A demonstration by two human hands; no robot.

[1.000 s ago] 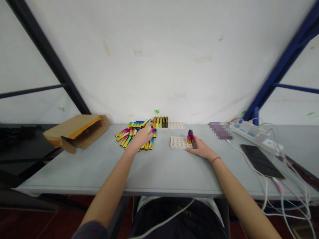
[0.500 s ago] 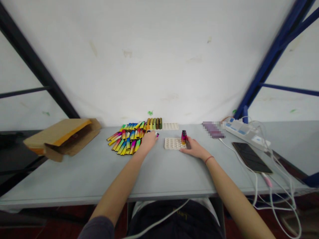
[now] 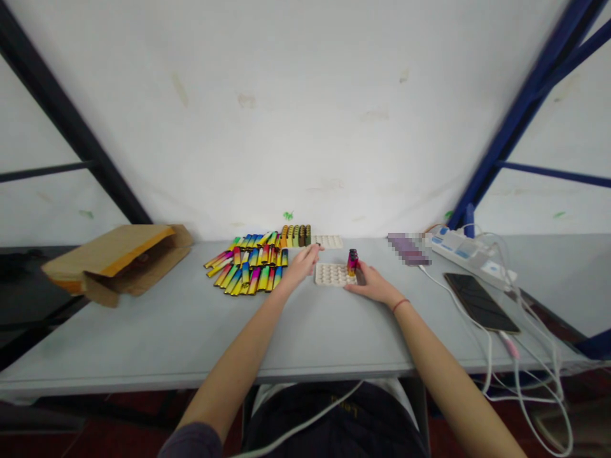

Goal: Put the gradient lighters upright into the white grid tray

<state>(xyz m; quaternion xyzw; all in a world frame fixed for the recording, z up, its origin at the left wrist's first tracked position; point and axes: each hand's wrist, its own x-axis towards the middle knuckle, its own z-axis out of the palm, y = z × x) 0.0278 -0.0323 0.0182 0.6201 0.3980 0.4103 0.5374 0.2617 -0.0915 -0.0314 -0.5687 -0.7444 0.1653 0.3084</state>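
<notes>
Since the earlier view, the left hand (image 3: 303, 266) had moved rightward and farther from the table's near edge, leaving the pile of rainbow-gradient metallic sticks (image 3: 245, 267) and stopping between that pile and the near dimpled white tray (image 3: 331, 275). Its thumb and forefinger were pinched together on a small dark piece (image 3: 317, 245), though the piece was too small to identify. The right hand (image 3: 375, 286) lay flat and lightly spread on the grey table (image 3: 205, 343), its fingertips just beside the right edge of the near tray. An upright magenta-and-black stack (image 3: 352, 262) stood at that tray's right end, close to the right hand, and neither hand could be seen gripping it. The far dimpled white tray (image 3: 328, 241) lay beyond the left fingertips, near the far table edge. Just to its left stood a row of short gold-and-green cylinders (image 3: 296, 235). Bare grey table top extended from both hands to the near edge.
</notes>
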